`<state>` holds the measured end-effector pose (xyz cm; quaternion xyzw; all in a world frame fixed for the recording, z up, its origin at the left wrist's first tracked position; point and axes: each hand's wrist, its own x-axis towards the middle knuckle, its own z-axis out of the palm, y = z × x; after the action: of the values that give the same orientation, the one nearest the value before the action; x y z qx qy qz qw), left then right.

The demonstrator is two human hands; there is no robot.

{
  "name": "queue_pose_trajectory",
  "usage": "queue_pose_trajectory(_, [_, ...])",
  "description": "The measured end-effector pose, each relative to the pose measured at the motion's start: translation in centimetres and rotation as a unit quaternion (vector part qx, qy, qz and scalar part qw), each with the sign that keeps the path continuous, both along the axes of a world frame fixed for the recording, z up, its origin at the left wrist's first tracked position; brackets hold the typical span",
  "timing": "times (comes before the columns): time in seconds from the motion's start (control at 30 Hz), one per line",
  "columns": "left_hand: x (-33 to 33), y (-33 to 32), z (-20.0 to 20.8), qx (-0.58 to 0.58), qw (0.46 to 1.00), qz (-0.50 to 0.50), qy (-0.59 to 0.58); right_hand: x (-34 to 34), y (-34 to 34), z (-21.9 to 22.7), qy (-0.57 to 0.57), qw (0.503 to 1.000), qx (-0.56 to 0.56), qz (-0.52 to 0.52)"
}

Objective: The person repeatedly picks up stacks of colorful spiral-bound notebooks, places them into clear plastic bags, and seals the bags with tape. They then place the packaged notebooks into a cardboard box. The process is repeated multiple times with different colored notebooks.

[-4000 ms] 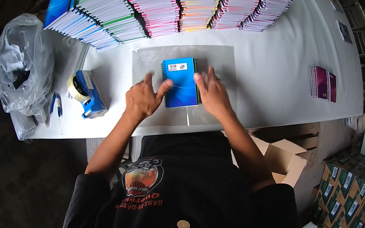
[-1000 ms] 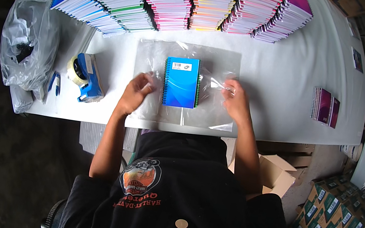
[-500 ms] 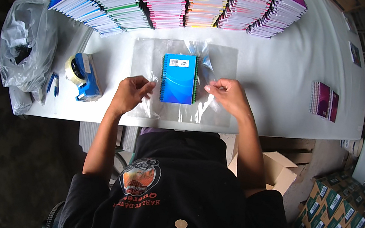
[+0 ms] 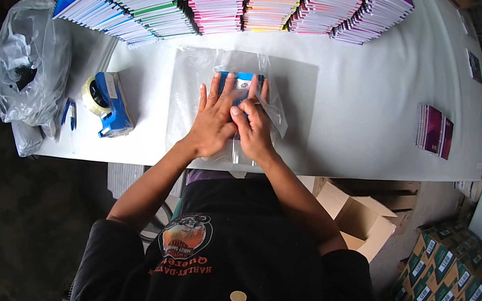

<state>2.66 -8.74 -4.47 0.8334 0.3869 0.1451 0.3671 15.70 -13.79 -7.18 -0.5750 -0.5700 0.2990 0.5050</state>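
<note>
White table; open carton below its near edge. Left hand flat, fingers spread on blue notebook, amid clear film near the front edge. Right hand partly curled over it; cannot tell if it pinches film. Hands hide most of the cover. Leftward: tape dispenser, pens, plastic bag. Rightward: purple booklets. Far side: notebook stacks.

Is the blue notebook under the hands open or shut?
Shut. The blue notebook lies cover-up, its white label showing between the left hand and right hand.
</note>
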Motion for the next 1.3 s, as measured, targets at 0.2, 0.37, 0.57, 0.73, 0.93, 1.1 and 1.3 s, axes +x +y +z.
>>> queue_pose_trajectory(0.2, [-1.5,6.6,0.1,-0.135,0.983,0.056,-0.111,-0.5,0.3,0.8,-0.249,0.968,-0.016,-0.010])
queue_pose_trajectory(0.37, [1.1,15.2,-3.5,-0.117,0.993,0.020,-0.005,-0.1,0.5,1.2,-0.275,0.961,0.013,0.018])
queue_pose_trajectory(0.57, [0.4,6.5,-0.8,0.239,0.960,0.138,0.051,-0.1,0.5,0.6,-0.263,0.965,-0.006,-0.004])
queue_pose_trajectory(0.73, [-0.4,0.4,-0.8,0.198,0.957,0.066,0.203,-0.4,0.5,0.8,-0.126,0.992,-0.014,0.027])
queue_pose_trajectory(0.93, [-0.3,0.4,-1.1,0.159,0.971,0.056,0.168,0.2,2.0,1.6,-0.247,0.956,-0.036,0.151])
queue_pose_trajectory(1.1, [0.7,-2.0,-1.4,0.186,0.953,0.159,0.179,3.0,2.8,2.0,-0.169,0.948,-0.115,0.246])
queue_pose_trajectory(1.3, [-2.6,-9.8,1.6,0.078,0.992,-0.099,0.029,3.3,3.3,3.4,-0.214,0.919,-0.149,0.295])
